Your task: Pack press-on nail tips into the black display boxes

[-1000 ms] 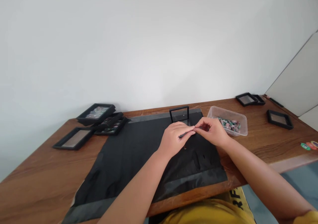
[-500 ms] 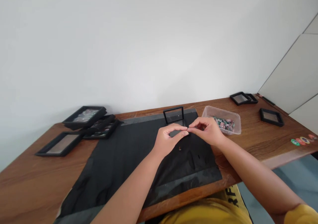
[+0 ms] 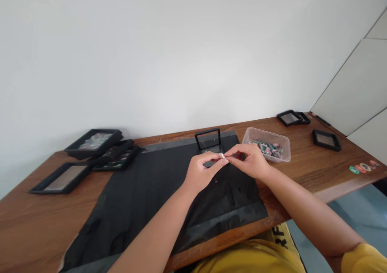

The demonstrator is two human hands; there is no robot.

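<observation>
My left hand [image 3: 203, 171] and my right hand [image 3: 248, 161] meet over the black mat [image 3: 145, 196], fingertips pinched together on a small pale item [image 3: 222, 156] that I cannot make out. A dark flat piece shows between the fingers just below it. Right behind the hands an open black display case [image 3: 208, 140] stands with its lid upright. A clear plastic tub [image 3: 267, 144] of small coloured stones sits just right of my right hand.
Several black display cases [image 3: 93, 142] lie at the table's left, one flat frame [image 3: 60, 178] nearest the edge. More black cases [image 3: 326, 139] rest at the right. Coloured round chips [image 3: 361, 167] lie near the right edge. A white wall stands behind the wooden table [image 3: 308, 172].
The hands stay pinched together; the fingers shift slightly on the small item. The camera has turned a little, so everything sits further left in view.
</observation>
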